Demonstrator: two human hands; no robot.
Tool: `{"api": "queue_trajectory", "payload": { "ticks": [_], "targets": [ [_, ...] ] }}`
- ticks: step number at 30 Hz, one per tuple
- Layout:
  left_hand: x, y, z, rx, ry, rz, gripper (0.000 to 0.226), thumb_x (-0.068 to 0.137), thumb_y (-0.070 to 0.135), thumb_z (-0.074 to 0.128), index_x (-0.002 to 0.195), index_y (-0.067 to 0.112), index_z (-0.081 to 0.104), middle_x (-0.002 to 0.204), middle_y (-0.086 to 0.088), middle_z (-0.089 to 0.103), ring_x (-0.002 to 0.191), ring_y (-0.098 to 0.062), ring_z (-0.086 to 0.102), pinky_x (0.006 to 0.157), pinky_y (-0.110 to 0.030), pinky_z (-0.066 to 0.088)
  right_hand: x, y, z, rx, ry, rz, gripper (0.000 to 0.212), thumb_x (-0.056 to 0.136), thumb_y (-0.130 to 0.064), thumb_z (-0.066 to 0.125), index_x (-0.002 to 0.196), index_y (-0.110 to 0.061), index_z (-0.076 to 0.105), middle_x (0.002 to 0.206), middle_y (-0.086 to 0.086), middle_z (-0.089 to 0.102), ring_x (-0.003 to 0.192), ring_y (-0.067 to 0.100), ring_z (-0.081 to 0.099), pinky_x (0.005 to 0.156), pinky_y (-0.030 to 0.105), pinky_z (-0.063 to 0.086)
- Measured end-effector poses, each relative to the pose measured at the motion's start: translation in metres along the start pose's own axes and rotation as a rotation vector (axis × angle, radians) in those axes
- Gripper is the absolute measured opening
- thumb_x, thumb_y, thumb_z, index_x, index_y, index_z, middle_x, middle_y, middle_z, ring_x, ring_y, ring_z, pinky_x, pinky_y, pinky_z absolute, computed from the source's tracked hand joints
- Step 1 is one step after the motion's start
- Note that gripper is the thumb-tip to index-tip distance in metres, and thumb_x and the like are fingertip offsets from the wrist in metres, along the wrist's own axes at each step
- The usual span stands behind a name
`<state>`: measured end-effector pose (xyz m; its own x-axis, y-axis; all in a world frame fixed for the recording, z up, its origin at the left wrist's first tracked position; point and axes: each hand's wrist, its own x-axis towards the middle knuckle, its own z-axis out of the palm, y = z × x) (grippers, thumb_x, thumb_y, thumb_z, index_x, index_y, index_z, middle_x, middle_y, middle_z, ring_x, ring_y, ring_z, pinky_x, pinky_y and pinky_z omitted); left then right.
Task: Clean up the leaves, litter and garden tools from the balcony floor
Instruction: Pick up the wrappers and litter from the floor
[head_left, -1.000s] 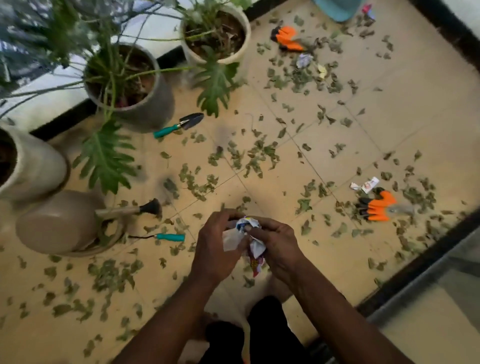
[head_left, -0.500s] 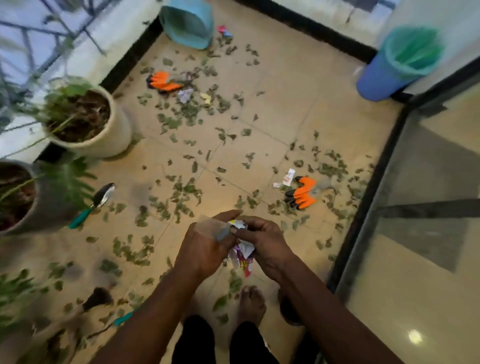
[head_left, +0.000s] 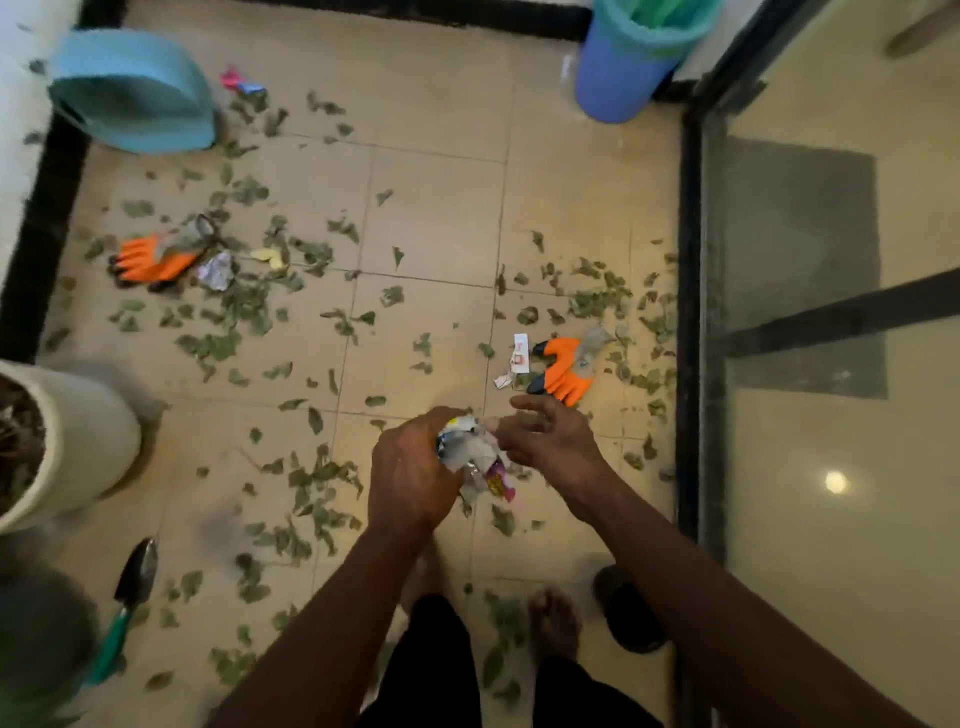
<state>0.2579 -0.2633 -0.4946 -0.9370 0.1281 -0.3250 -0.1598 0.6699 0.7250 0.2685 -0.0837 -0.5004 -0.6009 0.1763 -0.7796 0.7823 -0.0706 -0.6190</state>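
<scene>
My left hand (head_left: 410, 467) grips a crumpled bundle of wrappers and paper litter (head_left: 475, 457) in front of me. My right hand (head_left: 550, 441) is beside the bundle with its fingers spread and relaxed, touching its right edge. Dry green leaves (head_left: 311, 488) lie scattered over the tiled floor. One orange garden glove (head_left: 563, 371) lies just beyond my right hand beside a white paper scrap (head_left: 519, 353). Another orange glove (head_left: 156, 257) lies at the left with a crumpled wrapper (head_left: 215, 270). A green-handled trowel (head_left: 127, 597) lies at lower left.
A blue bin with a green liner (head_left: 623, 67) stands at the far right corner. A teal dustpan-like container (head_left: 135, 93) sits far left, with a pink wrapper (head_left: 239, 83) next to it. A white plant pot (head_left: 78, 441) stands left. A glass sliding door (head_left: 831, 364) runs along the right.
The view has swung right from the plant pots toward the bin. My right hand has let go of the litter bundle and opened, while my left hand keeps hold of it.
</scene>
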Motion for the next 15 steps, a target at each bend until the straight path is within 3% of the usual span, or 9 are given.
{"api": "queue_trajectory", "payload": {
  "ticks": [3,7,11,13,15],
  "targets": [
    [0.038,-0.034,0.019,-0.004,-0.041,-0.046,0.044,0.077,0.042,0.057,0.111,0.025,0.079,0.101,0.0,0.08,0.093,-0.023,0.075,0.082,-0.037,0.06,0.068,0.028,-0.007,-0.27,0.155,-0.033,0.052,0.076,-0.034,0.091,0.119,-0.015,0.067,0.102,0.005,0.072,0.094,0.021,0.07,0.084,0.04,0.059],
    [0.087,-0.089,0.045,0.022,-0.067,-0.069,0.038,0.081,0.043,0.063,0.11,0.025,0.079,0.102,-0.001,0.079,0.094,-0.023,0.074,0.082,-0.04,0.059,0.151,0.065,-0.015,-0.561,0.21,-0.086,0.051,0.079,-0.03,0.087,0.122,-0.015,0.064,0.108,0.003,0.068,0.1,0.022,0.064,0.081,0.032,0.048],
    [0.133,-0.142,0.077,0.008,-0.046,-0.131,0.031,0.08,0.041,0.072,0.107,0.026,0.078,0.099,0.005,0.079,0.094,-0.021,0.074,0.086,-0.04,0.06,0.234,0.104,-0.02,-0.869,0.228,-0.205,0.045,0.085,-0.024,0.077,0.127,-0.02,0.061,0.112,0.008,0.066,0.107,0.031,0.062,0.076,0.035,0.046],
    [0.148,-0.169,0.093,0.014,-0.047,-0.151,0.023,0.085,0.031,0.079,0.107,0.024,0.078,0.097,0.005,0.077,0.094,-0.022,0.074,0.086,-0.034,0.057,0.271,0.119,-0.017,-0.966,0.3,-0.209,0.036,0.09,-0.03,0.071,0.124,-0.022,0.061,0.111,0.009,0.066,0.108,0.033,0.061,0.073,0.037,0.045],
    [0.161,-0.188,0.102,0.018,-0.051,-0.134,0.024,0.087,0.031,0.078,0.11,0.024,0.076,0.098,0.005,0.076,0.093,-0.023,0.074,0.086,-0.032,0.056,0.302,0.128,-0.012,-1.072,0.365,-0.215,0.039,0.09,-0.044,0.07,0.122,-0.022,0.062,0.116,0.009,0.066,0.113,0.033,0.058,0.081,0.041,0.046]
  ]
}}
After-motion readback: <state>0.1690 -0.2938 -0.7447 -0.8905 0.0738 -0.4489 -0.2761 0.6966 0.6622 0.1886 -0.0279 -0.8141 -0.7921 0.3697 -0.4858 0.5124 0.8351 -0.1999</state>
